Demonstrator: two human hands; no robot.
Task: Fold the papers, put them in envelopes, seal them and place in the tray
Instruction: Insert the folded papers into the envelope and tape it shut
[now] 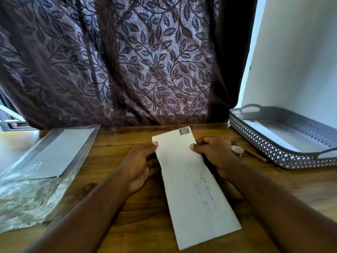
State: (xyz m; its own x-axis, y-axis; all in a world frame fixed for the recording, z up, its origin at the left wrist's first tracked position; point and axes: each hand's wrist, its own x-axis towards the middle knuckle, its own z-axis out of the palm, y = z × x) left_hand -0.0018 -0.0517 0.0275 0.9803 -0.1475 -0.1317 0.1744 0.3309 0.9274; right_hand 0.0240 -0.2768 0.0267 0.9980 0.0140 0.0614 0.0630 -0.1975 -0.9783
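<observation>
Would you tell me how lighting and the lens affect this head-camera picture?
Head view: daylight through the leaf-patterned curtain backlights the scene, so the left hand and right hand read dark. Head view: glare washes the clear plastic bag. Head view: the wide lens bows the grey tray and stretches the envelope, whose handwriting is too soft to read.

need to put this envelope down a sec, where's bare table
Bare wood runs between the plastic bag and the left hand, back to the curtain, and again on the near side of the tray. Crowded: a watch and thin stick lie between the right hand and tray.
</observation>
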